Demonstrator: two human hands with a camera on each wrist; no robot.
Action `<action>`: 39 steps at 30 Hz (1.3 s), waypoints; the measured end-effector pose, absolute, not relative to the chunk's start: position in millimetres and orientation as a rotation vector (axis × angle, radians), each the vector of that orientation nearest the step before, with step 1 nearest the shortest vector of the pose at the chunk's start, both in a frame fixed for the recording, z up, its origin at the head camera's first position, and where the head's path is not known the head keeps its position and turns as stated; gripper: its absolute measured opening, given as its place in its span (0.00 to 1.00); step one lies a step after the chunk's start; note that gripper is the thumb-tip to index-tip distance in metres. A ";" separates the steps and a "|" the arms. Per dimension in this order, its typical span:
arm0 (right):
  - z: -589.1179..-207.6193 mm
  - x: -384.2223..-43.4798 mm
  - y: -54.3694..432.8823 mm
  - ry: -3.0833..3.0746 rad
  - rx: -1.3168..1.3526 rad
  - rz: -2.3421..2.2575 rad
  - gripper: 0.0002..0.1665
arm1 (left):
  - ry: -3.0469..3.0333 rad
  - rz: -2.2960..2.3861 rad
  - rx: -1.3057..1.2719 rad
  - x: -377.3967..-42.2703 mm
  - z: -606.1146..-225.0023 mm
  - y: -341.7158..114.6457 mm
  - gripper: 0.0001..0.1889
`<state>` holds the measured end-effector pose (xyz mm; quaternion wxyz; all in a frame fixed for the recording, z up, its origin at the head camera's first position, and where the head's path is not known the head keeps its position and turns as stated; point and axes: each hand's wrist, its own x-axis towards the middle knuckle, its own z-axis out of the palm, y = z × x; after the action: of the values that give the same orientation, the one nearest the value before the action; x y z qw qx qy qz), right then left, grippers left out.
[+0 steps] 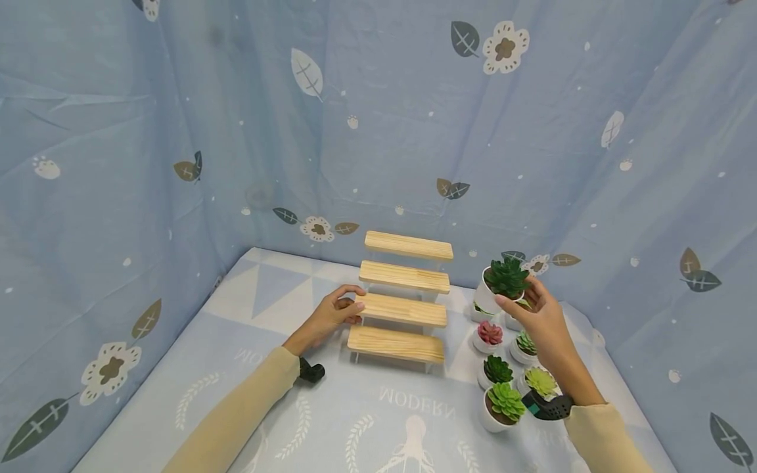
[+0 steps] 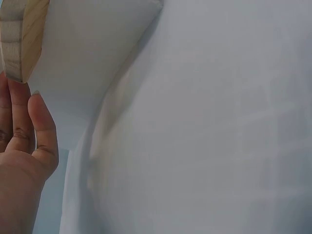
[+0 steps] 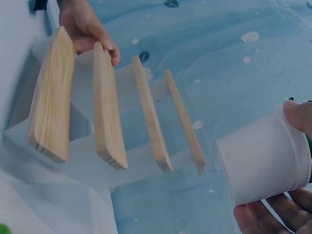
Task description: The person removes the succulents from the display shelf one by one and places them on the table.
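Observation:
My right hand (image 1: pixel 545 325) grips a white pot with a dark green succulent (image 1: pixel 506 278), thumb and fingers on either side of its rim. In the right wrist view the white pot (image 3: pixel 263 158) is tilted and raised. A four-step plant stand (image 1: pixel 403 310) with pale wooden planks and a white frame stands at the middle of the table. At its left side, my left hand (image 1: pixel 331 316) holds the end of the second plank from the front, thumb on top. The left wrist view shows fingers (image 2: pixel 20 114) below a plank end (image 2: pixel 22 39).
Several potted succulents stand in two rows to the stand's right: a red one (image 1: pixel 489 333), a dark green one (image 1: pixel 497 370), a bright green one (image 1: pixel 504 402) and a yellow-green one (image 1: pixel 541 381). A blue patterned curtain (image 1: pixel 402 131) rises behind the cloth-covered table (image 1: pixel 331 407).

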<state>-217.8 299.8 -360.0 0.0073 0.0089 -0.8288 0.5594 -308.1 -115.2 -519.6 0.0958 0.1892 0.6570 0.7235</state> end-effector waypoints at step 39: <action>-400.9 -139.4 359.1 -2.504 -0.333 1.821 0.61 | 1.940 2.147 0.551 -307.3 -519.4 -115.4 0.21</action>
<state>-139.4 359.1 -400.9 0.0136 -0.1071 -0.8040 0.5847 -307.3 -115.4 -519.4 0.0977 0.1861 0.6555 0.7254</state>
